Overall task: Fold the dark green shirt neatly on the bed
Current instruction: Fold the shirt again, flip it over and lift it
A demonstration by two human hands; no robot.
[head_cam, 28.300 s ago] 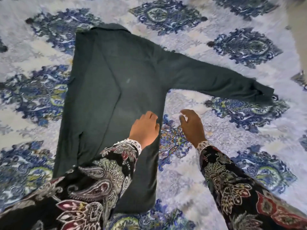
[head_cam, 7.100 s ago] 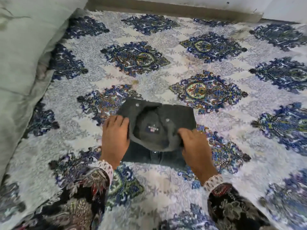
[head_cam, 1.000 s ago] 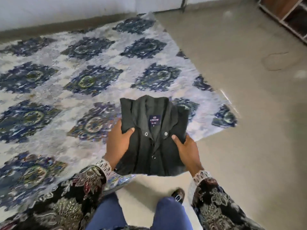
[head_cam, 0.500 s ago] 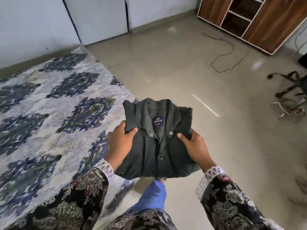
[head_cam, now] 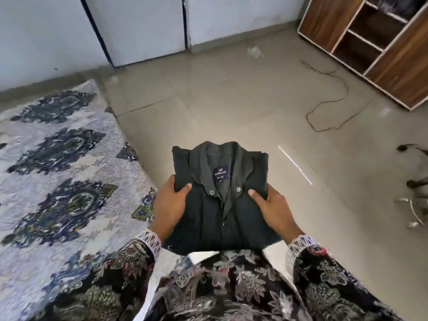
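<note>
The dark green shirt [head_cam: 222, 205] is folded into a compact rectangle, collar and blue label facing up, buttons down its middle. I hold it in the air in front of my body, over the floor just right of the bed. My left hand [head_cam: 169, 207] grips its left edge with the thumb on top. My right hand [head_cam: 275, 210] grips its right edge the same way. The bed [head_cam: 58, 181], covered with a white and blue patterned spread, lies to the left, and the shirt is off it.
Beige tiled floor [head_cam: 231, 107] fills the middle and right. A wooden shelf unit [head_cam: 370, 42] stands at the top right, with a thin cord [head_cam: 328, 112] trailing on the floor before it. Metal chair legs [head_cam: 414, 181] show at the right edge. White wall panels stand behind.
The shirt went from spread flat to a folded packet, then was lifted off the bed. In the last second I turned right with it, so the bed slid left and the floor came into view.
</note>
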